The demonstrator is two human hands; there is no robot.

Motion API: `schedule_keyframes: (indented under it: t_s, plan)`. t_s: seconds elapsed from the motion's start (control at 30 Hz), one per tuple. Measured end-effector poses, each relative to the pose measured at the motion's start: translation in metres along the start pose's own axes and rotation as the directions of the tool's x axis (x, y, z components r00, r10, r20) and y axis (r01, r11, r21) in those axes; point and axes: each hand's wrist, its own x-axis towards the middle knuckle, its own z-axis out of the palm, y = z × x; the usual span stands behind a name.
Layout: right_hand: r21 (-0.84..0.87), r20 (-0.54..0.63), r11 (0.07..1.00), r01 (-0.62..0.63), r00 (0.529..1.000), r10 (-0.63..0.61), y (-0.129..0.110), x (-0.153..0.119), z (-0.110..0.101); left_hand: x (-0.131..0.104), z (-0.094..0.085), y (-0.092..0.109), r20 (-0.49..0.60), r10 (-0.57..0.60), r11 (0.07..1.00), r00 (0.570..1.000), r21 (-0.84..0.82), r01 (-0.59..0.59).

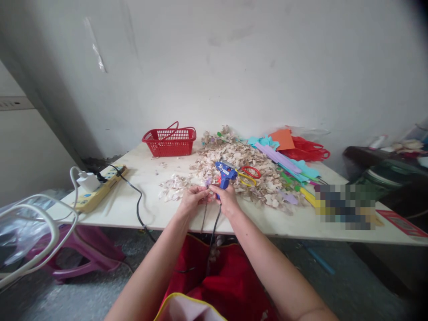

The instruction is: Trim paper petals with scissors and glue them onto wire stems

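Pinching a thin stem [203, 217], the left hand [193, 199] almost meets the right hand [228, 199], closed round the handle of a glue gun [225, 179] over the surface [117, 203]. The gun's pale label is too small to read. Behind lie petals [267, 183] and scissors [258, 173]; farther out, a basket [172, 147], a power strip [103, 191] leftward, and a red card [403, 223] rightward, its print illegible.
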Motion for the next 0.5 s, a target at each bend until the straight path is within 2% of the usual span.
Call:
schedule_keyframes:
  t_s: [0.17, 0.5]
  plan:
    - [-0.031, -0.016, 1.0, -0.008, 1.0, 0.007, -0.0026, 0.0001, 0.0015, 0.0002, 0.0004, -0.0003, 0.003, -0.002, 1.0, 1.0, -0.001, 0.002]
    - [-0.093, -0.01, 0.996, -0.011, 1.0, 0.011, -0.0023, 0.0019, 0.0019, 0.0036, -0.0017, -0.0049, -0.069, -0.002, 1.0, 0.998, 0.004, 0.002]
